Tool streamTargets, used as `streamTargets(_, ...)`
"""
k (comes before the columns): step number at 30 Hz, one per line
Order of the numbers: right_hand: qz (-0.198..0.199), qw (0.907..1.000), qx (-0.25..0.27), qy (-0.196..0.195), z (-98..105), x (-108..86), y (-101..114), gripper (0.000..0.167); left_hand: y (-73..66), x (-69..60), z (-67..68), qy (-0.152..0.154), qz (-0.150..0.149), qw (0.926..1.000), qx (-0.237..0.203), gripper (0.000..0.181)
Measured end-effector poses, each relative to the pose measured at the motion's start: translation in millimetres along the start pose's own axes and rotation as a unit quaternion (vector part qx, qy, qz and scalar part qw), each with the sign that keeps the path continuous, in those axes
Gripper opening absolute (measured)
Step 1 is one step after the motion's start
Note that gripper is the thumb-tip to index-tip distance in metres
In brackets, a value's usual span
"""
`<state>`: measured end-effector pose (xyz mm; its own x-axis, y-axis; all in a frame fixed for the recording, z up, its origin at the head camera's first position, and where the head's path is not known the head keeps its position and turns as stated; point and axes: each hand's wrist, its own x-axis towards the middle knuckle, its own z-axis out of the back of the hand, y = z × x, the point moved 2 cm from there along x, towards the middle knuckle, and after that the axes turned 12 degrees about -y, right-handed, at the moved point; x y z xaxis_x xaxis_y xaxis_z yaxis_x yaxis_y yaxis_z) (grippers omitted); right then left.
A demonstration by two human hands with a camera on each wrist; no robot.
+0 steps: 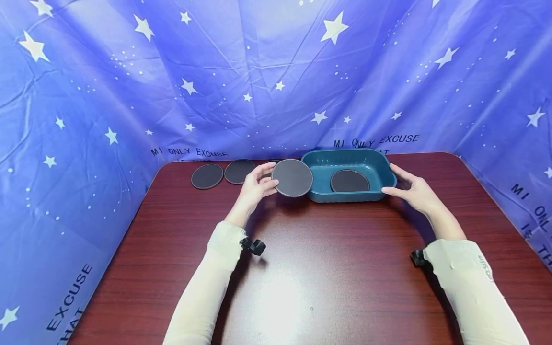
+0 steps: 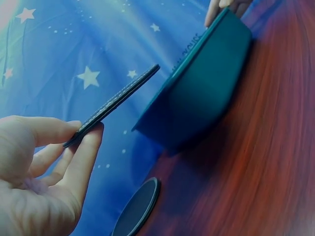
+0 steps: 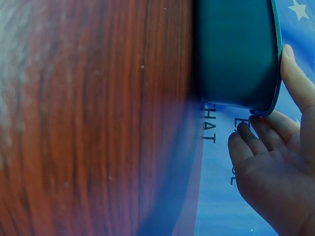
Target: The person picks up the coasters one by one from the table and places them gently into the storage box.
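In the head view my left hand (image 1: 253, 189) pinches a dark round coaster (image 1: 292, 178) by its left edge, above the table, its right edge overlapping the left end of a teal container (image 1: 345, 197). The left wrist view shows this coaster (image 2: 115, 103) tilted between the thumb and fingers of the left hand (image 2: 47, 172), apart from the container (image 2: 206, 83). Inside the container lies another coaster (image 1: 350, 181). My right hand (image 1: 416, 191) holds the container's right end; in the right wrist view the hand (image 3: 275, 157) has thumb and fingertips at the container's rim (image 3: 279, 54).
Two dark coasters, one at the far left (image 1: 207, 176) and one beside it (image 1: 239, 171), lie on the reddish-brown table (image 1: 327, 268). A further dark edge shows behind the left hand, mostly hidden. A blue star-patterned cloth (image 1: 258, 62) hangs behind the table.
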<state>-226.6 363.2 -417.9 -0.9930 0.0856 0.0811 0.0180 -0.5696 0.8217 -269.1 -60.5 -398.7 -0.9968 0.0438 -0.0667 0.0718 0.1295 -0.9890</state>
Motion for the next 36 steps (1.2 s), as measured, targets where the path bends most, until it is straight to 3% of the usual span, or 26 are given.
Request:
streamTargets(5,0.000,1.0000,-0.003,-0.002,-0.4,1.1,-1.4,0.084,0.7,6.0,-18.5,-0.006,0.012,0.9997,-0.018,0.057)
streamTargets(17,0.003,1.0000,-0.004,-0.002,0.1,-1.1,2.2,0.084,1.3,18.3,-68.1,0.005,0.015,0.9998,-0.015,0.054)
streamTargets(25,0.002,0.9999,-0.012,-0.006,1.0,-1.3,1.6,0.084,3.6,23.1,-98.3,0.014,0.023,0.9994,0.024,0.053)
streamTargets(36,-0.002,0.9999,-0.012,0.001,0.4,0.5,0.3,0.085,6.1,28.8,-127.8,0.036,0.032,0.9943,0.095,0.051)
